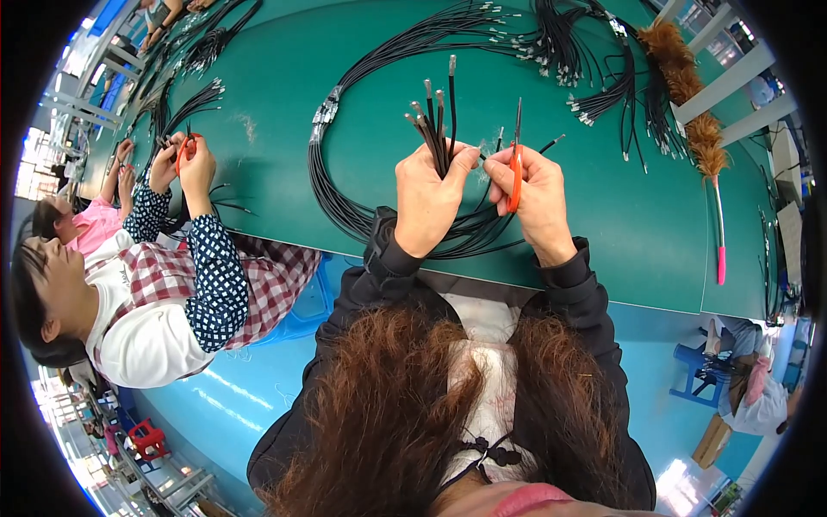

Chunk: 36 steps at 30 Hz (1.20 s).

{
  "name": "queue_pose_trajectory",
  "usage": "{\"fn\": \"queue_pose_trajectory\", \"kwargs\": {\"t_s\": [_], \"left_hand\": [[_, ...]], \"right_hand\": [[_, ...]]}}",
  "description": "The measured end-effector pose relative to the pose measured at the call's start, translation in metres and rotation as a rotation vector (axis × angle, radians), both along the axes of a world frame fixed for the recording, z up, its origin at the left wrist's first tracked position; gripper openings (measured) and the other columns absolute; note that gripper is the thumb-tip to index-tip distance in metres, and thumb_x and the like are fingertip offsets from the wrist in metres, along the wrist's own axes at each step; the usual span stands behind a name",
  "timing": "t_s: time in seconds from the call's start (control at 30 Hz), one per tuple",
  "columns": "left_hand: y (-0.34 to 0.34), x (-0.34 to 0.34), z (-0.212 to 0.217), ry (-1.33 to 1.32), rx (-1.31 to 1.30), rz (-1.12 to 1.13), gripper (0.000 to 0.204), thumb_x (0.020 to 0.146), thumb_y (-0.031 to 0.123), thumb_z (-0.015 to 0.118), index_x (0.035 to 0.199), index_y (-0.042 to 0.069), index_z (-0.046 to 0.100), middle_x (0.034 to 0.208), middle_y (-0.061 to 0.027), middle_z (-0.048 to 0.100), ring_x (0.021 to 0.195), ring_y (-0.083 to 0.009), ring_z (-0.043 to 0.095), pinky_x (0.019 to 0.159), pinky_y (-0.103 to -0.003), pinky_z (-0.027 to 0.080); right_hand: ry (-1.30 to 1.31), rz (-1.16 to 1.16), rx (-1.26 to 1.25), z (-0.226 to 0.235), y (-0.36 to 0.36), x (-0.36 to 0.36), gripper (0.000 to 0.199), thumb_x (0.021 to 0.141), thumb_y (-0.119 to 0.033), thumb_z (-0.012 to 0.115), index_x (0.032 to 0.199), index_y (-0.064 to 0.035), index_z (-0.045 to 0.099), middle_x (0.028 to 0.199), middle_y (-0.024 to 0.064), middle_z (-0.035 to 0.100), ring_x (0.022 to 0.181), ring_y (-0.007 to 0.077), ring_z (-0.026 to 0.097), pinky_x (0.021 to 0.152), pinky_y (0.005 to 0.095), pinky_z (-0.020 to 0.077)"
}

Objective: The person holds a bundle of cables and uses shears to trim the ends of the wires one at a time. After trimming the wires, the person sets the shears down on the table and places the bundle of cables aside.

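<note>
Green matting covers the long table, which runs from the near edge up and away to the left; below it a blue floor shows, with blue stools and other workers seated along the same side. Bright windows stand at the far left.

From the head camera, the left hand is closed in a fist around a bundle of black wires, held just above the near edge of the table. The bundle stands nearly upright in the picture, its long axis running away from the person, the metal-tipped ends fanning out at the top; the lower lengths loop down and round into a large coil lying flat on the table. The right hand is clenched on orange snips, blades pointing up and away, just beside the wires.

More black wire bundles lie farther back, well apart. A brown feather duster with a pink handle lies along the right edge. At the left a neighbour's hands hold orange snips too.
</note>
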State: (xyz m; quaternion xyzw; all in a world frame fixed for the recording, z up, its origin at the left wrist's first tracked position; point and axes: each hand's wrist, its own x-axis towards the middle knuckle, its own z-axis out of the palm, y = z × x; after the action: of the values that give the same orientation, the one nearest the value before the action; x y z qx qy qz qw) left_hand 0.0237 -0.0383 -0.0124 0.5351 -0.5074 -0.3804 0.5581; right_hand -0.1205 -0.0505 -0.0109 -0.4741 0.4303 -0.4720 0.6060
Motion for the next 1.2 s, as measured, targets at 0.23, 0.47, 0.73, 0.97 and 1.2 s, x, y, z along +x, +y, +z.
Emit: {"fn": "queue_pose_trajectory", "kwargs": {"t_s": [0.23,0.47,0.73,0.97,1.2], "left_hand": [[-0.003,0.012,0.006,0.012,0.211,-0.307,0.018,0.088,0.015,0.061,0.082,-0.002,0.063,0.071,-0.0054,0.061,0.053,-0.0056,0.046,0.047,-0.022,0.035],[-0.005,0.018,0.014,0.506,0.244,-0.464,0.02,0.094,0.018,0.052,0.093,-0.001,0.058,0.075,-0.0029,0.058,0.048,-0.0024,0.034,0.044,-0.019,0.026],[-0.004,0.022,0.012,0.53,0.287,-0.543,0.013,0.091,0.014,0.055,0.093,0.001,0.057,0.076,-0.0028,0.057,0.048,-0.0025,0.034,0.044,-0.019,0.026],[-0.007,0.021,0.009,0.552,0.313,-0.545,0.01,0.088,0.011,0.057,0.094,0.003,0.056,0.076,-0.0026,0.057,0.048,-0.0029,0.036,0.045,-0.02,0.026],[-0.009,0.018,0.006,0.585,0.31,-0.519,0.009,0.087,0.011,0.059,0.092,0.004,0.055,0.075,-0.0003,0.056,0.05,-0.0033,0.037,0.047,-0.02,0.027]], "right_hand": [[-0.034,-0.044,-0.028,0.0,-0.002,-0.003,0.012,0.086,-0.011,0.063,0.088,0.0001,0.061,0.059,0.0022,0.057,0.044,0.0052,0.048,0.04,0.0166,0.0366],[-0.013,0.036,-0.063,0.004,0.003,-0.009,0.012,0.087,-0.012,0.063,0.089,0.0,0.061,0.061,0.0014,0.057,0.047,0.0047,0.05,0.041,0.0162,0.0377],[0.08,0.059,-0.135,0.006,0.006,-0.011,0.012,0.087,-0.012,0.063,0.09,-0.0005,0.061,0.062,0.0001,0.057,0.049,0.004,0.051,0.042,0.0162,0.0384],[0.116,0.056,-0.165,0.002,0.004,-0.011,0.012,0.087,-0.012,0.062,0.09,-0.0005,0.061,0.062,0.0003,0.057,0.049,0.004,0.05,0.042,0.0166,0.0386],[-0.01,0.037,-0.062,-0.004,0.002,-0.007,0.012,0.088,-0.012,0.062,0.089,-0.0001,0.061,0.062,0.0016,0.057,0.046,0.0051,0.049,0.042,0.0173,0.0377]]}}
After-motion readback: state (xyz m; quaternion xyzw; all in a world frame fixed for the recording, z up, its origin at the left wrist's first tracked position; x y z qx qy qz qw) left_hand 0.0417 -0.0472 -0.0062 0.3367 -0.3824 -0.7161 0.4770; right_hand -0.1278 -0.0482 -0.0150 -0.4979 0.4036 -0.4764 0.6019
